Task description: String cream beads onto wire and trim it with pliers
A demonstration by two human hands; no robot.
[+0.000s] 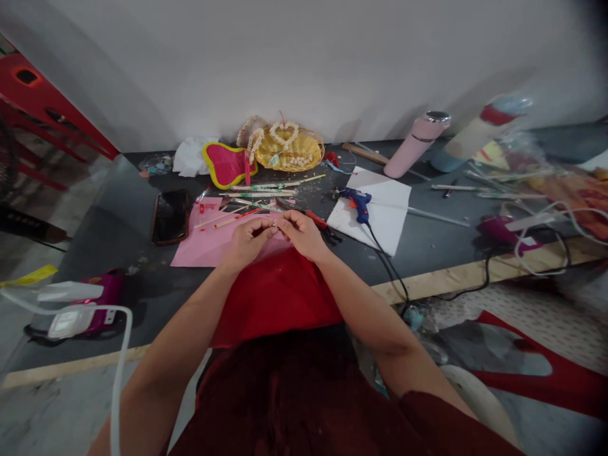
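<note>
My left hand (251,239) and my right hand (303,234) meet fingertip to fingertip over the desk edge. Each is closed in a pinch around something tiny and pale, too small to name. Beneath them lie a pink sheet (190,253) and a red cloth (280,297) that spreads toward my lap. Just beyond the fingers are several patterned paper-wrapped sticks (266,190). Red-handled pliers (316,220) rest partly hidden behind my right hand. A yellow woven basket (308,158) holds a heart-shaped ring of pale beads (284,134).
A blue glue gun (358,204) lies on white paper (394,231), its cord running over the edge. A phone (171,216) is at left, beside a pink shape with yellow trim (228,166). A pink bottle (418,144) and a pale bottle (475,136) stand by the wall.
</note>
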